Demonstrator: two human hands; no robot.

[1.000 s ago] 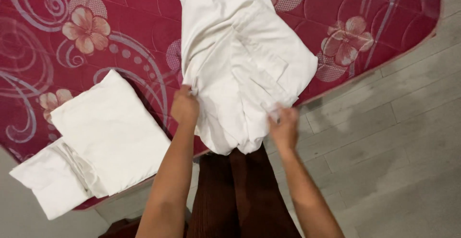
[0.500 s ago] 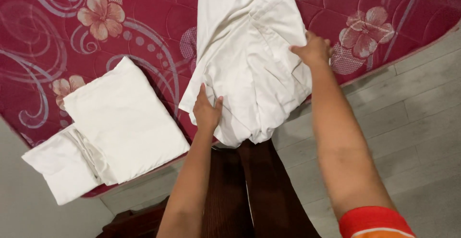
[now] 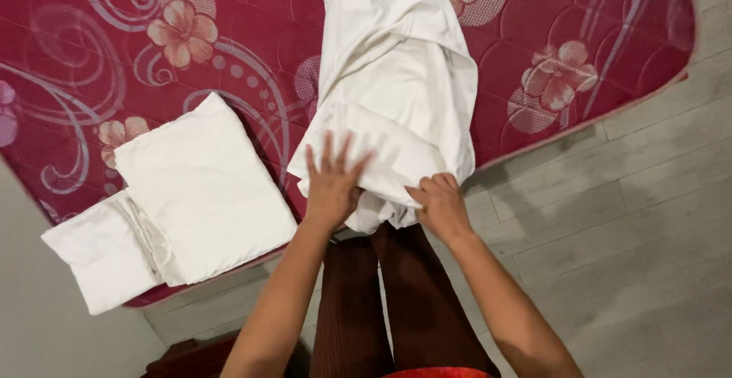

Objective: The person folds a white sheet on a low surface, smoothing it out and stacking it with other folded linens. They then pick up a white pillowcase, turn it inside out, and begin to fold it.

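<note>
Nearest the camera, at 6 o'clock: the person's legs in dark brown ribbed tights [image 3: 381, 302], standing on the grey plank floor [image 3: 625, 218] right at the mattress edge.

Just above, approx centre frame: left hand [image 3: 333, 187] lies flat on the near end of the white sheet [image 3: 396, 104], fingers [image 3: 326, 149] spread wide and pointing to 12 o'clock, palm pressing the cloth, no grip. Right hand [image 3: 442, 206] sits just beside it at approx 4 o'clock from the left hand, fingers [image 3: 428, 189] curled narrow and pinching the sheet's bottom hem where it bunches over the mattress edge.

The sheet is loosely folded into a long strip w/ creases, running from the hands up to 12 o'clock and out of frame at top. Its near end hangs slightly over the edge, touching the legs.

At 9 o'clock from the hands, well apart from the sheet: a folded white cloth [image 3: 202, 187], a neat square, lying flat. Touching its lower left side, at 8 o'clock: a smaller folded white cloth [image 3: 99, 260], partly tucked under the big one, near the mattress corner.

Under it all, filling the far half: magenta quilted mattress [image 3: 99, 65] w/ pink flowers and pale swirls; its edge runs diagonally toward 2 o'clock.
</note>
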